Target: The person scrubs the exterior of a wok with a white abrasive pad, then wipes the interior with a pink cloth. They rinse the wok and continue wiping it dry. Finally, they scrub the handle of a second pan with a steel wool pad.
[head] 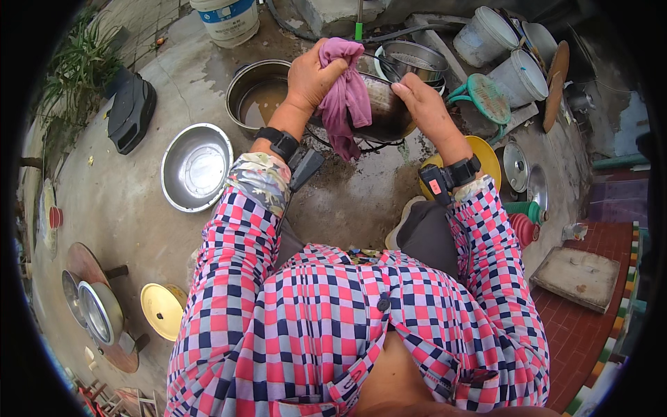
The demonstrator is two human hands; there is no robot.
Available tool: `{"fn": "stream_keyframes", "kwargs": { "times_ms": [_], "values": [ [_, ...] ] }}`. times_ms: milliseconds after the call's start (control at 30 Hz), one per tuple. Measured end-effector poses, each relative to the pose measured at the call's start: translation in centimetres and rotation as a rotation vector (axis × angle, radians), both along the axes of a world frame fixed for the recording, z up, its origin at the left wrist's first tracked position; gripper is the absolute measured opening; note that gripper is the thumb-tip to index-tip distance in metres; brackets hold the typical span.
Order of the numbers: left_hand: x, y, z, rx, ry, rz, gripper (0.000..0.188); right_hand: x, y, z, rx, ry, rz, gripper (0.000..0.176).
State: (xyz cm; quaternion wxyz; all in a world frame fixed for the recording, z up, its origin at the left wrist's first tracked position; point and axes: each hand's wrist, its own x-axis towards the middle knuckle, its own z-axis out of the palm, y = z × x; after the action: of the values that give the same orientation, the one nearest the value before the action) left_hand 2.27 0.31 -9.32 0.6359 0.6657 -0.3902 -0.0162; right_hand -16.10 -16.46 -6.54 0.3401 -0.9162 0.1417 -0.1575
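Observation:
My left hand is closed around a bunched pink cloth, which hangs down against a dark, sooty metal pot. At the pot's upper right edge, my right hand grips the rim with thumb and fingers. Beneath the pot, part of a black wire stand shows. A large metal pot with murky water stands just left of my left hand. Behind my right hand is a steel colander on a basin. The far side of the sooty pot is hidden by the cloth and my hands.
On the concrete lie a steel basin and a black plastic object to the left. A white bucket stands at the top. White buckets, a green stool and a yellow basin are on the right.

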Motion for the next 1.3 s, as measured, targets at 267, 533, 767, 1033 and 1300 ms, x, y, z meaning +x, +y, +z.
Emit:
{"fn": "stream_keyframes", "kwargs": {
  "times_ms": [267,533,767,1033,1300],
  "values": [
    [3.0,1.1,1.1,-0.374,0.276,0.04,0.037,-1.4,2.0,0.2,0.052,-0.156,-0.232,0.033],
    [2.8,2.6,-0.1,0.153,0.044,0.381,0.071,-1.8,1.9,1.5,0.08,-0.15,-0.235,0.032],
    [-0.6,1.2,1.1,0.178,0.006,0.096,0.05,-1.8,4.1,2.9,-0.052,-0.231,-0.171,0.021],
    [-5.8,1.2,4.7,0.046,-0.326,-0.044,0.028,-2.2,5.6,2.9,-0.038,-0.158,-0.123,0.02],
    [1.4,1.0,1.2,0.186,0.063,0.127,0.021,-2.5,5.9,3.6,-0.062,-0.145,-0.146,0.019]
  ]
}}
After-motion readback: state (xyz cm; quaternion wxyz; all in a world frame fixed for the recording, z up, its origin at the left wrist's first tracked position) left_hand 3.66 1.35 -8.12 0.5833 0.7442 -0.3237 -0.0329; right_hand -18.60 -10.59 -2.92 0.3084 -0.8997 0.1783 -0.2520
